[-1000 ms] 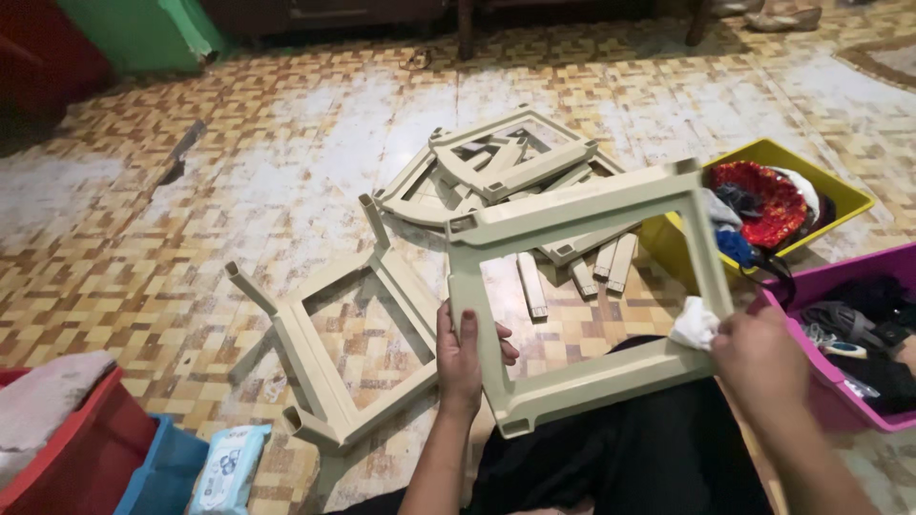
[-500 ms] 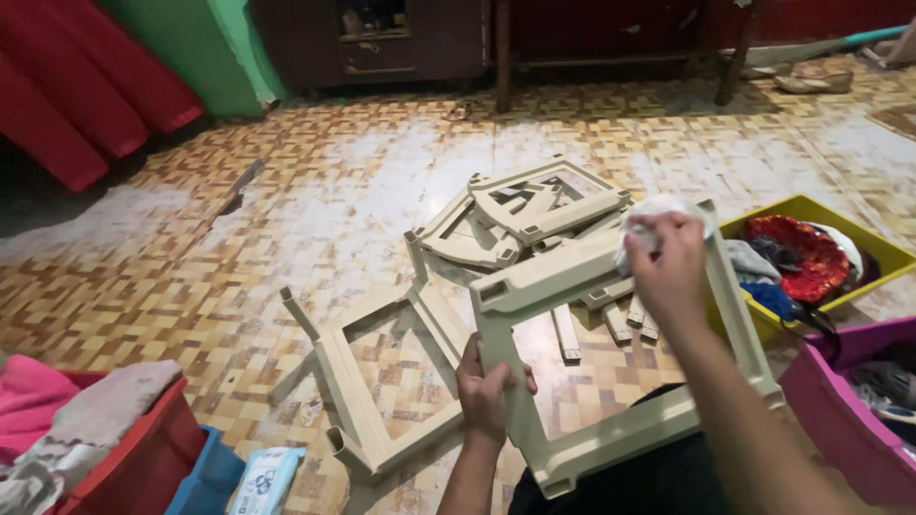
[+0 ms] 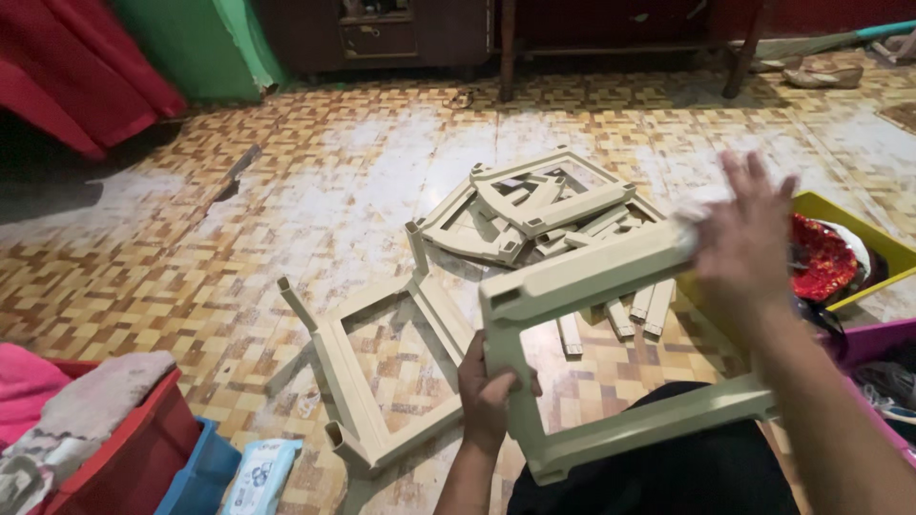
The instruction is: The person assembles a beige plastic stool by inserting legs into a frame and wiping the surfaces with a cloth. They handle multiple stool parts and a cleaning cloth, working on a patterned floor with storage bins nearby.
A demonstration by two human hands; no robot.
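I hold a beige plastic square frame (image 3: pixel 592 277) upright over my lap. My left hand (image 3: pixel 487 386) grips its left upright from below. My right hand (image 3: pixel 744 248) is blurred at the frame's top right corner, fingers spread, pressing a small white cloth (image 3: pixel 689 221) against the top bar. A second beige frame with short legs (image 3: pixel 353 381) lies on the patterned floor just left of my left hand. Behind the held frame lies a pile of more beige frames and slats (image 3: pixel 534 205).
A yellow bin (image 3: pixel 859 224) with red fabric (image 3: pixel 821 257) and a purple bin (image 3: pixel 873 339) stand at the right. At lower left are a red bin (image 3: pixel 143 439) of cloths, a blue box (image 3: pixel 205 467) and a pack of wipes (image 3: pixel 258 472). Dark furniture lines the far wall.
My right hand with the cloth went from the frame's lower right corner up to its top bar and then right along it. The left hand kept its grip.
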